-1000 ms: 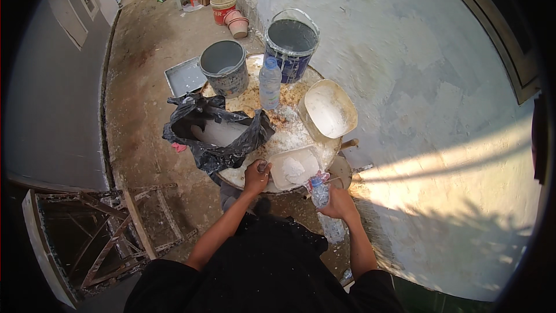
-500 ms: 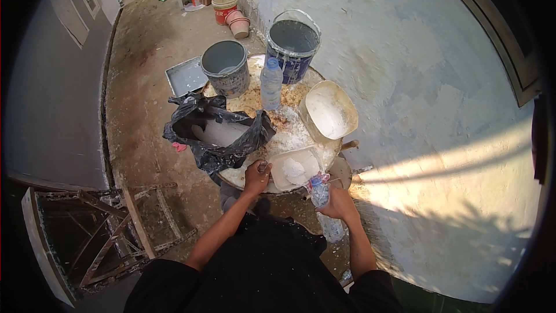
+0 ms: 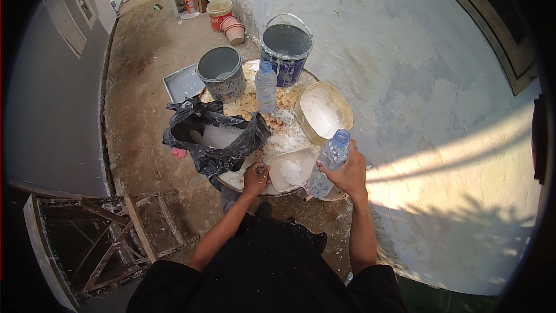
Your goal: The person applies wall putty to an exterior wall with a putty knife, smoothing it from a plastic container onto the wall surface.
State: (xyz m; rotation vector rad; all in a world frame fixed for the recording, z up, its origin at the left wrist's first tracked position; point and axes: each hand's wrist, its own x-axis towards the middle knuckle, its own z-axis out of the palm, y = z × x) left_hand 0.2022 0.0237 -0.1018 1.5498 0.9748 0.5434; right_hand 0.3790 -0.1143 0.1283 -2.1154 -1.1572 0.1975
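My right hand (image 3: 349, 172) is wrapped round a clear plastic bottle (image 3: 334, 152) with a bluish, uncapped neck. The bottle leans with its mouth upward, just right of a shallow pale tray (image 3: 278, 181). A small heap of white powder (image 3: 291, 171) lies in that tray. At the tray's left edge, my left hand (image 3: 255, 181) is closed on the rim; a small round thing by its fingertips is too small to make out. Beyond the left hand sits a black plastic bag (image 3: 217, 153), gaping, with white powder inside.
On the round, powder-dusted table (image 3: 284, 133) stand a cream tub (image 3: 313, 130) of white material, another water bottle (image 3: 266, 90), a grey bucket (image 3: 225, 84) and a dark blue bucket (image 3: 284, 69). A wall (image 3: 405, 81) rises close on the right; a wooden frame (image 3: 136, 226) stands lower left.
My right hand has lifted and turned the bottle, from low with its neck by the tray to mouth upward beside it. The left hand stays at the tray.
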